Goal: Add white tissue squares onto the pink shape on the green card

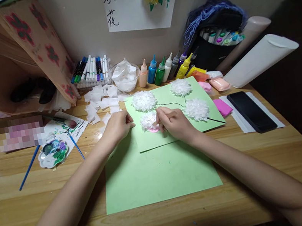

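On a light green sheet [169, 133] are several fluffy white paper flowers, among them one at the upper left [143, 100] and one at the right [197, 109]. Thin black drawn lines run between them. My right hand [174, 122] is pinched over the lower-left white flower [148, 121], which has a pink patch [154, 130] at its lower edge. Whatever its fingertips hold is too small to name. Curled at the sheet's left edge is my left hand [118, 127], fingertips together; I cannot make out anything in them. A larger green sheet [162, 177] lies underneath.
Torn white paper pieces [105, 101] lie beside a clear bowl of tissue [125, 76]. Paint bottles [159, 71] and markers [92, 68] line the wall. At left are a paint palette [53, 153] and brushes [29, 167]; at right, a phone [251, 111].
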Demonstrator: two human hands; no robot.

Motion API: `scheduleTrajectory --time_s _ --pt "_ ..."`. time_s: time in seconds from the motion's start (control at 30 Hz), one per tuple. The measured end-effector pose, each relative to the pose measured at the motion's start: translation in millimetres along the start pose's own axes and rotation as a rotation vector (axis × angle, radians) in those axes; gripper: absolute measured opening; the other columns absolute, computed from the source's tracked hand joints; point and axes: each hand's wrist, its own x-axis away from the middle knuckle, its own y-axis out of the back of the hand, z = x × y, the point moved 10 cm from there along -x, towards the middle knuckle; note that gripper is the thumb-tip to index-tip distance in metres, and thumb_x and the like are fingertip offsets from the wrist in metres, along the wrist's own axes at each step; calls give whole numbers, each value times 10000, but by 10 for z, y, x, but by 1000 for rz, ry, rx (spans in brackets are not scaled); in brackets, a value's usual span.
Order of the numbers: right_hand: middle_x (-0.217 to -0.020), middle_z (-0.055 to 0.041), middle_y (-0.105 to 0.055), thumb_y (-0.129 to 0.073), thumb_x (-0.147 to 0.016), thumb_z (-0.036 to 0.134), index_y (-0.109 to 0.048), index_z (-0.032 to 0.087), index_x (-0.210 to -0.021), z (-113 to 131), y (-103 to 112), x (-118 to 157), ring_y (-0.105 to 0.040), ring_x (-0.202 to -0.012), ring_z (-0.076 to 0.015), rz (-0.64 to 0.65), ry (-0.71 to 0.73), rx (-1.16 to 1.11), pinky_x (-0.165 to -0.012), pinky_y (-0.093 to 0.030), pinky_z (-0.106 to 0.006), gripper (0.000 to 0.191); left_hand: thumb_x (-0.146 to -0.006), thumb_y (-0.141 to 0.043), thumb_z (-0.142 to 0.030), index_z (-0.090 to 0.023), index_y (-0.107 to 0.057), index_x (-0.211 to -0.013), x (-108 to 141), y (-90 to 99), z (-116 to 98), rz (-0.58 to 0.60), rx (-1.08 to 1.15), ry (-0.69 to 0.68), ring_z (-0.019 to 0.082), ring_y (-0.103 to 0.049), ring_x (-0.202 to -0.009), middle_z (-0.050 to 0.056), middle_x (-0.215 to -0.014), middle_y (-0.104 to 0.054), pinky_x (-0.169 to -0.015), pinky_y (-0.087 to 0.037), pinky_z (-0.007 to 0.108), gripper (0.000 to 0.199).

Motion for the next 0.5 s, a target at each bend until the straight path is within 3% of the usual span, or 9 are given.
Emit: scheduleTrajectory --time_s 0.13,0.27,0.37,0.5 --pt "-403 32 -558 -361 -962 362 -465 203 -601 90 -93 -257 -564 -443 -118 170 -96 41 -581 -415 -246 408 -716 -691 -179 -170 -598 -745 -8 -18 16 8 13 11 163 -611 -722 16 -761 -663 -630 -423 261 98" --pt "-382 35 -552 -372 -955 314 -445 200 -575 163 -182 -311 -536 -417 -108 280 -69 97 -600 -408 -254 403 -717 -687 -176 -170 -595 -752 -19 -27 32 14 17 9 165 -610 -725 17 -764 -659 -636 -427 262 98" --pt "-392 39 -550 -389 -954 344 -472 195 -584 137 -108 -266 -548 -435 -109 213 -40 13 -608 -417 -252 408 -716 -687 -182 -169 -598 -754 -33 -39 46 14 13 -2 168 -612 -733 20 -771 -662 -643 -431 264 98" --pt "-370 47 -496 -416 -935 466 -509 192 -627 -34 126 -177 -490 -361 -104 41 -86 -236 -451 -359 -234 423 -715 -685 -198 -171 -608 -754 -30 -66 41 17 5 -3 172 -615 -743 27 -785 -671 -636 -432 264 91"
